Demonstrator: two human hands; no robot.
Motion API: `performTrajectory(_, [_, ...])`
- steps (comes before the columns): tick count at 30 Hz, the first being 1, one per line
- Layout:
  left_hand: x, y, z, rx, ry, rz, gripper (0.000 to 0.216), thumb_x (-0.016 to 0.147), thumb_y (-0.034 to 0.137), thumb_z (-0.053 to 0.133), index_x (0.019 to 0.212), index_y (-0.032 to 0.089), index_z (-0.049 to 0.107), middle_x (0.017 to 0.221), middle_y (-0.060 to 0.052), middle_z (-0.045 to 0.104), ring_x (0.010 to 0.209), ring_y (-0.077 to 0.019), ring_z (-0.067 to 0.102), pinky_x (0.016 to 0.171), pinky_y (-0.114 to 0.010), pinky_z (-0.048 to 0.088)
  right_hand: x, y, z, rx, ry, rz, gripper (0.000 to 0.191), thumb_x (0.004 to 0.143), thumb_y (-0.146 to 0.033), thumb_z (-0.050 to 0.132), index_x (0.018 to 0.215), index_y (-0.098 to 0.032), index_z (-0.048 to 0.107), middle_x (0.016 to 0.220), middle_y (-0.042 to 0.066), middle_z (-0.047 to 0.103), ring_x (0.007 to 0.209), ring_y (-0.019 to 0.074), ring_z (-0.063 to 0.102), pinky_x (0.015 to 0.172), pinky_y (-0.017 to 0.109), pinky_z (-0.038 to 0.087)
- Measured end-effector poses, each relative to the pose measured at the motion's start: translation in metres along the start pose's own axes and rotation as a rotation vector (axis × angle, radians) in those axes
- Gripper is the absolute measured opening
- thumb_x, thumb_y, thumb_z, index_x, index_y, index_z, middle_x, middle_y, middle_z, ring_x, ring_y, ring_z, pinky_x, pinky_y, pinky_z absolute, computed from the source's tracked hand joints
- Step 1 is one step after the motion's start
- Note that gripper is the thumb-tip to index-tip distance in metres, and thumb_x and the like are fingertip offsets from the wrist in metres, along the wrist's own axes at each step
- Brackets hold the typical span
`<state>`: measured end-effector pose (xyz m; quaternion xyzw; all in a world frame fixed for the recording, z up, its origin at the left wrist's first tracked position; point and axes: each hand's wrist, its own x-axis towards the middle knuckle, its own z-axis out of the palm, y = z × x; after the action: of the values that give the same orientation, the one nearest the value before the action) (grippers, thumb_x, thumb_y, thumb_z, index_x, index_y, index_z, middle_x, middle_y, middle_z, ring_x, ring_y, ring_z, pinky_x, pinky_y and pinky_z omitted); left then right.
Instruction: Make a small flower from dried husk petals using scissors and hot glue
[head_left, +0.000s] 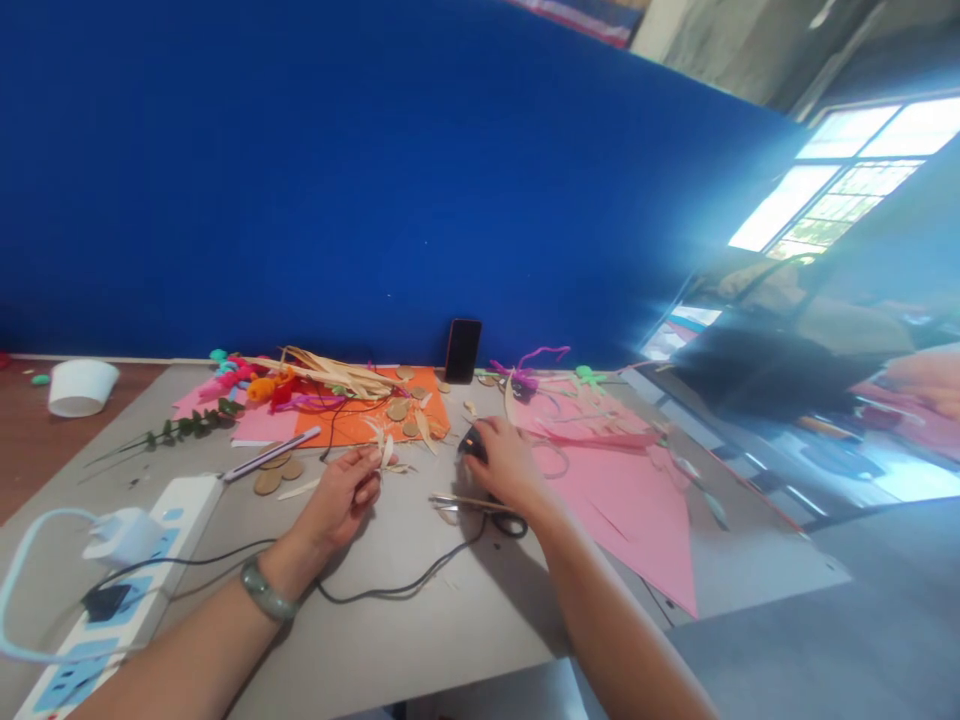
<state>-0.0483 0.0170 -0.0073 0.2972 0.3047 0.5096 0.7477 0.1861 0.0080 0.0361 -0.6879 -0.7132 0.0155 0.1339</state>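
Note:
My left hand (pixel 341 498) is curled, pinching a pale petal-shaped strip (pixel 386 452) of dried leaf between thumb and fingers. My right hand (pixel 504 462) is closed over a black tool (pixel 471 443) with a black cord (pixel 390 588) trailing toward me across the grey table (pixel 420 640). Scissors (pixel 480 505) lie just under my right wrist. Beyond the hands an orange sheet (pixel 352 425) carries round wooden discs (pixel 397 410) and more pale petals.
A white power strip (pixel 161 520) with a plugged charger sits at left. Pink paper (pixel 630 500) covers the right side. Dried leaf strips, coloured pipe cleaners (pixel 247 380), a green sprig (pixel 187 425), a phone (pixel 463 350) against the blue wall, and a white bowl (pixel 81 386) lie around.

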Motion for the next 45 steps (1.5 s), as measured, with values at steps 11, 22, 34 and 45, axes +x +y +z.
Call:
performTrajectory(11, [0.000, -0.001, 0.002, 0.015, -0.001, -0.010, 0.029, 0.064, 0.028, 0.080, 0.073, 0.011, 0.059, 0.060, 0.005, 0.056, 0.035, 0.0033, 0.030, 0.036, -0.012, 0.016, 0.005, -0.069, 0.016, 1.233, -0.328, 0.052, 0.026, 0.076, -0.040, 0.067, 0.082, -0.016, 0.074, 0.073, 0.001, 0.069, 0.067, 0.0124, 0.057, 0.068, 0.025, 0.042])
performTrajectory(22, [0.001, -0.002, 0.000, 0.099, 0.011, -0.006, 0.023, 0.072, 0.030, 0.075, 0.075, 0.011, 0.062, 0.081, -0.004, 0.070, 0.037, 0.0037, 0.030, 0.037, -0.012, 0.020, 0.003, -0.072, 0.019, 1.567, -0.169, 0.199, 0.018, 0.065, -0.030, 0.076, 0.068, -0.016, 0.064, 0.063, -0.003, 0.061, 0.061, 0.0104, 0.053, 0.070, 0.026, 0.041])
performTrajectory(34, [0.000, -0.006, 0.000, 0.120, 0.006, -0.046, 0.024, 0.071, 0.031, 0.077, 0.074, 0.013, 0.061, 0.061, 0.005, 0.055, 0.038, 0.0025, 0.028, 0.037, -0.012, 0.018, -0.002, -0.064, 0.019, 1.444, -0.222, 0.134, 0.025, 0.067, -0.036, 0.075, 0.081, -0.016, 0.068, 0.077, 0.001, 0.068, 0.071, 0.0133, 0.059, 0.074, 0.029, 0.043])
performTrajectory(45, [-0.002, -0.006, 0.000, 0.115, 0.004, -0.059, 0.025, 0.070, 0.031, 0.077, 0.073, 0.013, 0.059, 0.054, 0.009, 0.045, 0.037, 0.0021, 0.029, 0.037, -0.011, 0.021, -0.005, -0.068, 0.017, 1.607, -0.289, 0.173, 0.029, 0.058, -0.035, 0.080, 0.064, -0.016, 0.060, 0.062, -0.004, 0.058, 0.059, 0.0086, 0.049, 0.063, 0.024, 0.038])
